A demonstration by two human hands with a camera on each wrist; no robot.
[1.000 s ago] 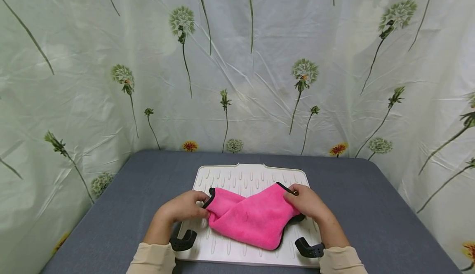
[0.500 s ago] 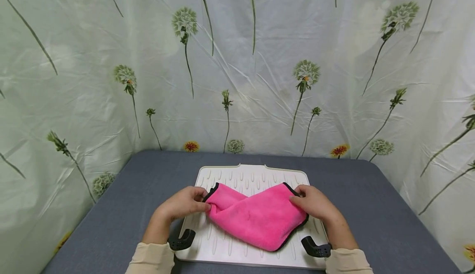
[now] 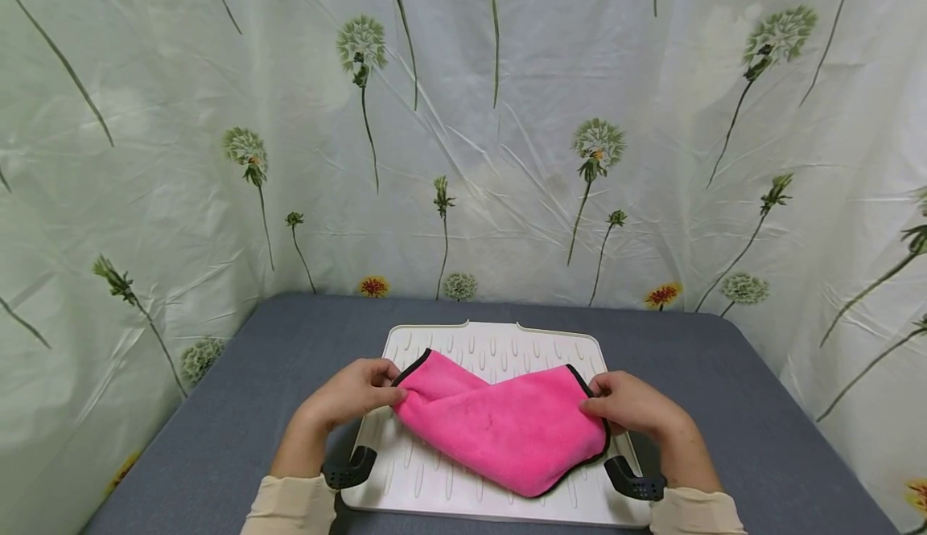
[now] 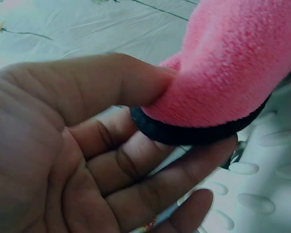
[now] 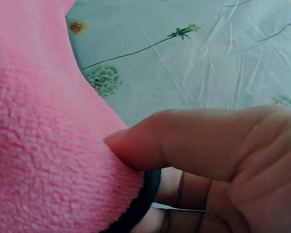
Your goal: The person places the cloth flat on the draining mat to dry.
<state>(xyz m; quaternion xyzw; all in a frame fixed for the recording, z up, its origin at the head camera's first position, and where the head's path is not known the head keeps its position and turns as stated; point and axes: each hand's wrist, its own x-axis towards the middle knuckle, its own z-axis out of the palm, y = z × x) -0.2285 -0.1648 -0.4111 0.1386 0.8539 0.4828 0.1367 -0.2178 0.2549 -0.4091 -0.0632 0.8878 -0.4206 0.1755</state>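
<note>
A pink fleecy cloth (image 3: 500, 426) with dark edging stretches between both hands, above a white ribbed board. My left hand (image 3: 355, 394) pinches its left end between thumb and fingers. In the left wrist view the thumb presses the pink face of the cloth (image 4: 223, 82) while the fingers lie beneath the dark edge. My right hand (image 3: 633, 405) pinches the right edge; in the right wrist view its thumb lies on top of the cloth (image 5: 53, 145), with the other fingers partly hidden behind. The cloth has a diagonal fold, and its lower corner sags toward the front.
The white board (image 3: 405, 479), covered in raised oval ridges, lies on a dark grey table (image 3: 239, 414). A pale curtain (image 3: 521, 157) printed with dandelions rises behind and along the sides. A black wrist camera (image 3: 351, 468) is strapped to the left wrist, another to the right.
The right hand has moved to the right and the left hand slightly up and left, drawing the cloth wider and flatter. Both hands keep their pinch on it.
</note>
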